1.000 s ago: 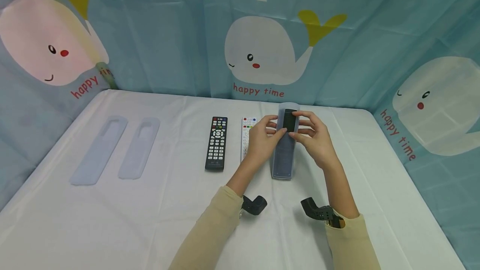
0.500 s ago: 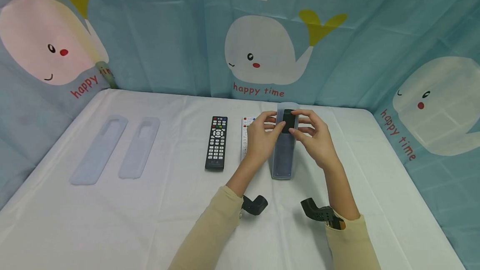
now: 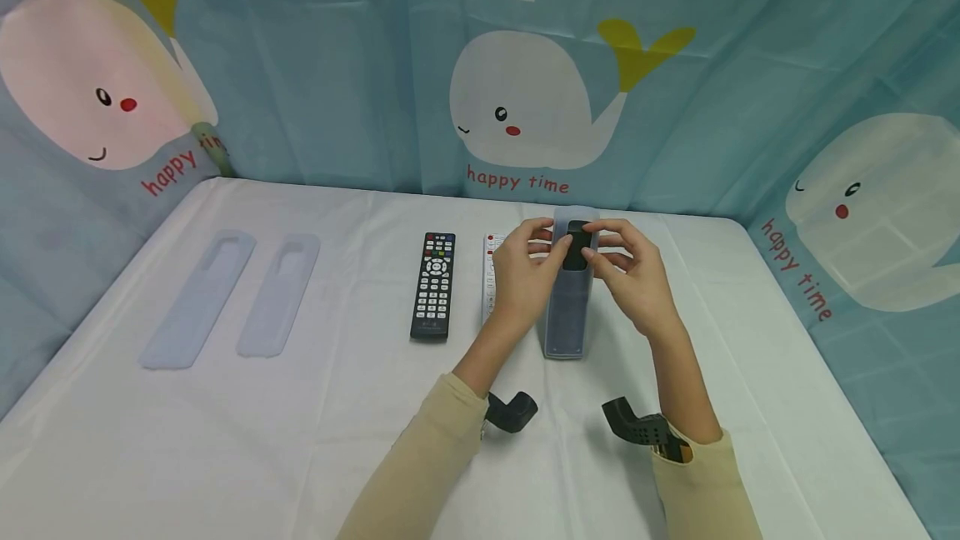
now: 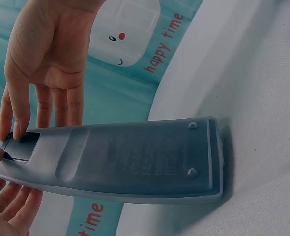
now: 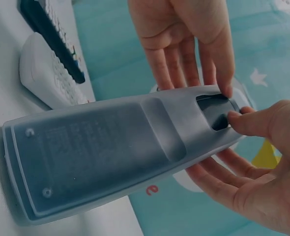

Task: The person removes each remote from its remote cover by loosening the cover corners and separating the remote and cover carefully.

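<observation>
A black remote control (image 3: 576, 255) sits inside a translucent bluish silicone sleeve (image 3: 567, 323), its back toward me. Its near end rests on the table and its far end is raised. Black plastic shows bare through a cutout near that far end. My left hand (image 3: 523, 277) holds the sleeve's left side, thumb at the cutout, fingers behind. From the other side my right hand (image 3: 636, 282) grips it the same way. In the right wrist view both thumbs press the edges of the cutout (image 5: 216, 109). The remote's button side is hidden.
A black remote (image 3: 432, 288) lies face up to the left. Beside it a white remote (image 3: 489, 273) is partly covered by my left hand. Two pale translucent sleeves (image 3: 198, 302) (image 3: 279, 297) lie farther left on the white-covered table (image 3: 225, 448). A blue curtain (image 3: 337, 90) hangs behind.
Both thumbs have shifted a little toward the remote's far end. The cutout's lower edge sits slightly nearer to me. The other remotes and the loose sleeves have stayed put.
</observation>
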`<state>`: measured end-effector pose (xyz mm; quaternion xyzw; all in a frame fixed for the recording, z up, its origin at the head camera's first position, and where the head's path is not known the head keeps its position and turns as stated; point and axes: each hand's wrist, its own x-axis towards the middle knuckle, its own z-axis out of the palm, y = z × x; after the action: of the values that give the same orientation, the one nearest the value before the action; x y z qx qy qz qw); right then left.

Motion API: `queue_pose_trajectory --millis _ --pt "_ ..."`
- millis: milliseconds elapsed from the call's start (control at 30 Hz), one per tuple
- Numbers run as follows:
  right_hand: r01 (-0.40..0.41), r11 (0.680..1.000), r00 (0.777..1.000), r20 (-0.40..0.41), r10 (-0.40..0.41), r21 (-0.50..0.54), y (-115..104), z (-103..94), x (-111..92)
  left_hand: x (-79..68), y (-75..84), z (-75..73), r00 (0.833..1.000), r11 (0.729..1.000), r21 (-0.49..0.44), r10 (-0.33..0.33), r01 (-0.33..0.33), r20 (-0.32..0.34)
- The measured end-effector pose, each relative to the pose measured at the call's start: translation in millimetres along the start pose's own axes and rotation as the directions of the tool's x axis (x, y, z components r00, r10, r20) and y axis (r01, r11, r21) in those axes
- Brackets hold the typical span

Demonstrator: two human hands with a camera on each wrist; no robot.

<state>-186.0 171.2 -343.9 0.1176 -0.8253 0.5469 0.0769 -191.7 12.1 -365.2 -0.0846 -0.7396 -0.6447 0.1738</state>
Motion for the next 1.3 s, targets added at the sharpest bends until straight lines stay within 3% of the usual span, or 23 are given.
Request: queue_pose_trajectory --millis 567,900,1300 --pt "0.055 0.998 0.996 -0.073 -0.056 -0.022 -5.6 1.1 -1.5 -3.5 8.6 -1.2 0.996 0.997 -0.014 0.081 -0.081 -0.027" --pt "0.081 0.996 0.990 -0.117 -0.084 -0.032 -8.1 0.3 -1.4 -3.5 7.8 -1.8 0.993 0.993 0.031 0.118 -0.117 -0.030" --pt "0.035 0.999 0.991 -0.127 -0.040 -0.037 -9.5 -1.8 -2.4 -3.0 8.0 -2.7 0.991 0.990 0.056 0.134 -0.132 -0.029"
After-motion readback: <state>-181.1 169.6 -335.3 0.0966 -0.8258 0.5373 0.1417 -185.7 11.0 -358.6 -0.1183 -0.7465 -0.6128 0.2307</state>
